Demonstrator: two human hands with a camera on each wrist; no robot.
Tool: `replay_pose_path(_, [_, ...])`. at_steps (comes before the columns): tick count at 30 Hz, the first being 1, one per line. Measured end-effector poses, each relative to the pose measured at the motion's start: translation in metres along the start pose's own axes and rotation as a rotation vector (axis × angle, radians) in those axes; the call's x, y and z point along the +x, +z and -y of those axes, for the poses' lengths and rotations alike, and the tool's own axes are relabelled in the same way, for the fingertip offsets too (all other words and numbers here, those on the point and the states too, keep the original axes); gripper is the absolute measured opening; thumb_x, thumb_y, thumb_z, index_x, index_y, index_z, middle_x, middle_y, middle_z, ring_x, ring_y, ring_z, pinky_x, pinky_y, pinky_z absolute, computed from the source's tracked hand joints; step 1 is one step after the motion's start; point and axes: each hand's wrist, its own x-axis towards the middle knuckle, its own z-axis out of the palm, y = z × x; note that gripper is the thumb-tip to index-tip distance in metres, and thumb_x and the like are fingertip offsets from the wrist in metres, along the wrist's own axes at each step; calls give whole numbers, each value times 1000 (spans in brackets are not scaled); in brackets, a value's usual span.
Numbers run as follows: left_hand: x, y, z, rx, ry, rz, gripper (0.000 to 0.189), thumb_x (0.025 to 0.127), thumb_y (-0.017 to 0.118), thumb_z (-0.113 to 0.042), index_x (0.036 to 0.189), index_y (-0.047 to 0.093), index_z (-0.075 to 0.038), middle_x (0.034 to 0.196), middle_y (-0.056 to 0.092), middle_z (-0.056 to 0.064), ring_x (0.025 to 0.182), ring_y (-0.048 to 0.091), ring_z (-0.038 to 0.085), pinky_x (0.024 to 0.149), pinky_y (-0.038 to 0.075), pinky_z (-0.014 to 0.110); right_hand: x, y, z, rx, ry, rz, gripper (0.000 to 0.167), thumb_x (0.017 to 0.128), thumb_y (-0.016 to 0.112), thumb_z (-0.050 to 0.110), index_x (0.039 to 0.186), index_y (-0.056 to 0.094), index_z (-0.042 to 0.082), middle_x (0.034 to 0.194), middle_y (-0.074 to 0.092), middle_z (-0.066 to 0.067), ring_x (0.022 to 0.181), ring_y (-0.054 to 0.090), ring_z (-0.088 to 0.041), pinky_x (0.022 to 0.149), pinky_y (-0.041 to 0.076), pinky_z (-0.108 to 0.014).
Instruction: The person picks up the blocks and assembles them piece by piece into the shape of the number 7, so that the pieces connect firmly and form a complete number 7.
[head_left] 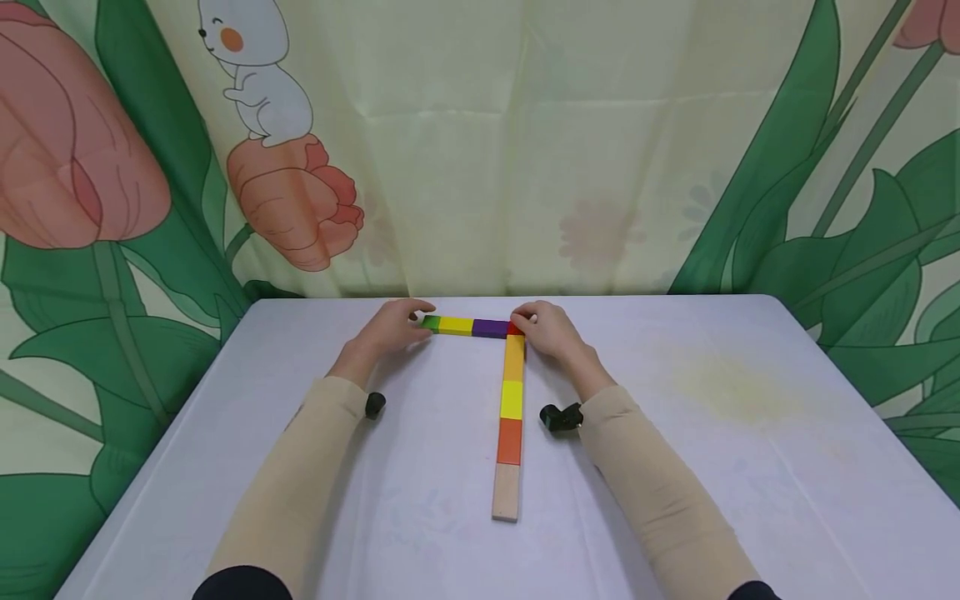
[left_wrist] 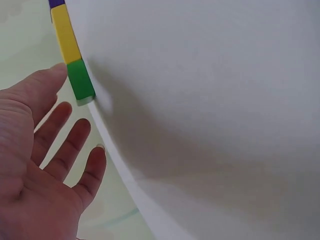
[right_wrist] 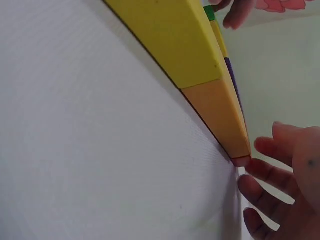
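Observation:
A row of coloured wooden blocks lies across the back of the table: a green block [head_left: 431, 324], a yellow block [head_left: 456, 326], a purple block [head_left: 490, 328] and a red block [head_left: 513, 328] at the corner. My left hand [head_left: 397, 323] is at the green end, its thumb against the green block [left_wrist: 80, 80] in the left wrist view and its other visible fingers spread apart. By the red block is my right hand [head_left: 549, 327]; in the right wrist view a fingertip seems to touch the red end [right_wrist: 241, 161], thumb held away.
From the red corner, a second row runs toward me: a light orange block [head_left: 513, 358], a yellow block [head_left: 512, 400], an orange block [head_left: 509, 442] and a plain wood block [head_left: 506, 492]. A white cloth covers the table [head_left: 712, 467]. Behind hangs a printed curtain [head_left: 465, 167].

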Motion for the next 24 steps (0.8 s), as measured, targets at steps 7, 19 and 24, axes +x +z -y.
replay_pose_path(7, [-17,-2,2,0,41,-43,54,95,72,-18,145,54,-8,146,52,11,128,49,34,107,41,48,-7,-4,-7,-5,-61,-25,37,104,55,30,133,66,11,128,62,-8,111,56,-29,98,48,-44])
replay_pose_path(19, [-55,-7,-7,58,106,-99,59,94,72,-30,145,53,-8,149,48,13,140,39,32,115,30,50,-28,-21,-9,-55,-152,-47,43,102,58,31,140,61,12,139,56,-9,121,54,-31,103,44,-49])
replay_pose_path(24, [-75,-8,-8,109,160,-144,62,91,74,-33,145,54,-9,149,48,13,139,39,35,113,31,54,-37,-29,-12,-127,-196,-56,43,101,59,29,141,60,11,141,55,-12,126,51,-34,108,37,-55])
